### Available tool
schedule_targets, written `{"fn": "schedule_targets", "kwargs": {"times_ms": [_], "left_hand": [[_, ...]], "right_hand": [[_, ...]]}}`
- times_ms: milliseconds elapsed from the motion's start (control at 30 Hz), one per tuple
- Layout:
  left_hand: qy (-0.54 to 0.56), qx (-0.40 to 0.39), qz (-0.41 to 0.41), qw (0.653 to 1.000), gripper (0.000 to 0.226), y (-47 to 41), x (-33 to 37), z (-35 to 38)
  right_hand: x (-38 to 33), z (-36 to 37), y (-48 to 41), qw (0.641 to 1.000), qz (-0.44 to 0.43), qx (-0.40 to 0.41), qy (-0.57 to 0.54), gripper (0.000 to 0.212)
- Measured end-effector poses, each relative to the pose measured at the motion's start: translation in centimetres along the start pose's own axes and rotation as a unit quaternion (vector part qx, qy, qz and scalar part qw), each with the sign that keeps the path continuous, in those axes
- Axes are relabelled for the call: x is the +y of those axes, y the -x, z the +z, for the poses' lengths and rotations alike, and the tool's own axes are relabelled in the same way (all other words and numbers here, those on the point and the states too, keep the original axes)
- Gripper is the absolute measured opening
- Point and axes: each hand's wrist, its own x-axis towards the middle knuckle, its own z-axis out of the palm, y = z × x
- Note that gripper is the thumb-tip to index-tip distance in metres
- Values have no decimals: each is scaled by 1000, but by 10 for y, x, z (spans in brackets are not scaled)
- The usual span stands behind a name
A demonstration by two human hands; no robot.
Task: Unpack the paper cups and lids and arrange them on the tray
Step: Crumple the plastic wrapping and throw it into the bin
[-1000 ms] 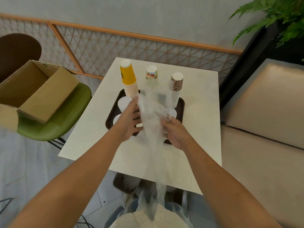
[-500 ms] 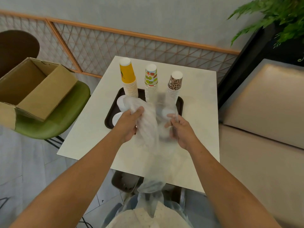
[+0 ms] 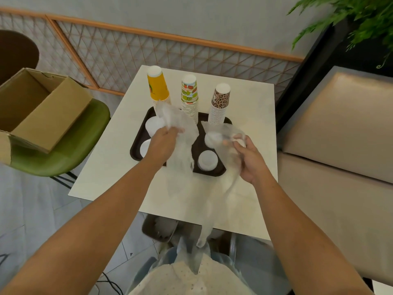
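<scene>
Clear plastic wrap now spreads over the tray — the left hand grips one bunch, the right hand pinches another, wider apart than before.

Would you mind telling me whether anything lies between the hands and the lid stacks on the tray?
Yes: the clear plastic wrapper, gripped by the left hand and right hand, drapes over the tray, partly covering some lid stacks.

1. Both bare forearms reach forward, with the hands apart from each other.
2. The left hand, knuckles up, is fisted round clear plastic wrap.
3. The right hand, fingers curled, pinches plastic wrap at its fingertips.
</scene>
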Motion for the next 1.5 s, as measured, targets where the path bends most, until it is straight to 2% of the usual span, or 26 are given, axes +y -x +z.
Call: {"fn": "schedule_targets", "kwargs": {"times_ms": [67,200,300,400,533,567,633,667,700,800,833,933,1033,1167,1300,1500], "left_hand": [[-9,-19,34,999,28,1,7,1],[-41,-7,64,997,26,0,17,7],[53,-24,27,998,23,4,29,17],[155,-111,-25,981,26,15,45,32],[289,-261,-41,920,83,23,71,48],[286,-259,-30,922,83,24,75,51],[224,-234,29,946,55,28,81,57],[187,-207,54,959,39,27,81,60],[165,-193,67,965,34,23,80,63],[192,-229,54,953,37,22,82,70],[203,-240,47,948,39,21,84,73],[226,-252,43,940,42,19,84,84],[225,-243,51,942,43,14,82,96],[235,-264,43,935,50,16,77,107],[114,-272,61,953,42,24,63,116],[129,-257,59,956,46,28,51,123]], "right_hand": [[-8,0,3,999,-12,-15,-28,22],[-23,5,9,995,-49,-65,-64,40],[-38,19,11,987,-94,-118,-63,48],[-48,32,9,981,-125,-101,111,51],[-60,39,6,941,-188,-23,281,46],[-62,38,5,931,-206,-4,302,44],[-69,33,1,923,-224,22,313,43],[-72,29,-2,924,-221,29,312,47],[-75,23,-4,925,-212,35,314,53],[-85,3,-4,951,-128,4,283,79],[-87,-5,-3,961,-94,-20,261,82],[-90,-19,6,963,-36,-87,253,59],[-89,-29,13,966,-52,-90,238,35],[-84,-36,18,978,-89,-34,184,38],[-78,-39,24,978,-118,-3,170,37],[-59,-42,35,987,-24,-29,157,43]]}}
